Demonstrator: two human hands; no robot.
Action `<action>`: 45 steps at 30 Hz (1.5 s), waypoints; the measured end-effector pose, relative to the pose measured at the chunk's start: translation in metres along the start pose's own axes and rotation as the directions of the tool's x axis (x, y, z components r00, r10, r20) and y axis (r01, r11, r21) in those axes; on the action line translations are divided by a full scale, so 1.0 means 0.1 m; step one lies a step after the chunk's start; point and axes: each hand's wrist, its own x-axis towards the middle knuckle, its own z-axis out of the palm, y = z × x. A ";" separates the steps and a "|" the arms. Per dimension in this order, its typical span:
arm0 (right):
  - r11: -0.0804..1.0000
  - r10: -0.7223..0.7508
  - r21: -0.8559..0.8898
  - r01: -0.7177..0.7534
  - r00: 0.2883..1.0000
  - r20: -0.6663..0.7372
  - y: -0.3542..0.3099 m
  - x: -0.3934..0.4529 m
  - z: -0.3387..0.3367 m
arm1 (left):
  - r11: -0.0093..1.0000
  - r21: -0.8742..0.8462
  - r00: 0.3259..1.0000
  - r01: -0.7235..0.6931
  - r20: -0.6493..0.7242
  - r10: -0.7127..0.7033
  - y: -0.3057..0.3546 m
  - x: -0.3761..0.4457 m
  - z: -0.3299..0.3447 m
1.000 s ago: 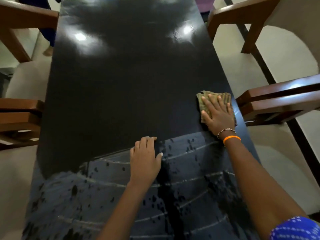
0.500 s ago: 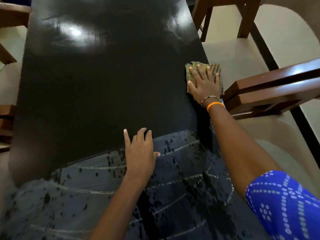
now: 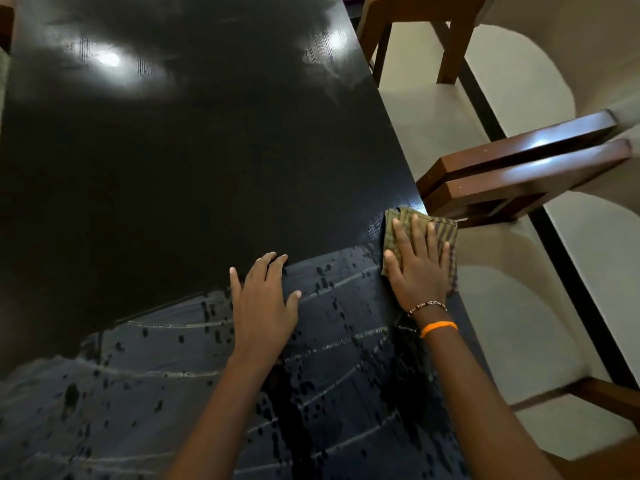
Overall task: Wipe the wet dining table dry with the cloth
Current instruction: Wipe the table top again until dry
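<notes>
A long black dining table (image 3: 180,161) fills the view. Its near part (image 3: 166,382) is wet, with streaks and dark droplets; the far part looks dry and glossy. A folded olive striped cloth (image 3: 440,230) lies at the table's right edge, partly over it. My right hand (image 3: 417,268) presses flat on the cloth, fingers spread, at the border between wet and dry. My left hand (image 3: 263,303) rests flat on the wet surface to the left, fingers apart, holding nothing.
Wooden chairs stand along the right side: an armrest (image 3: 526,168) close to the cloth, a cream seat (image 3: 519,306) below it, another chair (image 3: 415,15) farther back. Ceiling lights glare on the far tabletop.
My right hand slid the cloth along the right edge, away and then back toward me to the wet border. My left hand stayed planted on the wet part.
</notes>
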 end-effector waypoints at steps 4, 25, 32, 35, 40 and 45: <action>0.998 -0.056 -0.019 0.057 0.998 0.016 -0.47 -0.11 0.11 | 0.994 -0.111 0.999 0.002 -0.044 -0.007 -0.25 -0.31 -0.06; 0.655 -0.745 0.052 0.754 0.632 0.210 -4.55 -1.91 1.15 | 0.877 -0.227 0.882 0.423 -0.118 -0.456 -3.03 -1.84 -1.01; 0.627 -0.765 0.002 0.779 0.615 0.189 -4.83 -1.17 1.15 | 0.814 -0.425 0.889 0.397 -0.044 -0.456 -3.30 -2.00 -1.07; 0.684 -0.715 0.010 0.729 0.669 0.204 -4.96 -1.03 1.18 | 0.798 -0.455 0.881 0.396 -0.058 -0.470 -3.32 -2.09 -1.05; 0.670 -0.733 0.006 0.743 0.660 0.166 -4.80 -1.47 1.18 | 0.764 -0.500 0.868 0.409 -0.044 -0.494 -3.33 -2.14 -1.07; 0.619 -0.779 0.060 0.783 0.603 0.170 -4.43 -2.30 1.15 | 0.753 -0.505 0.868 0.422 -0.014 -0.496 -3.28 -2.13 -1.09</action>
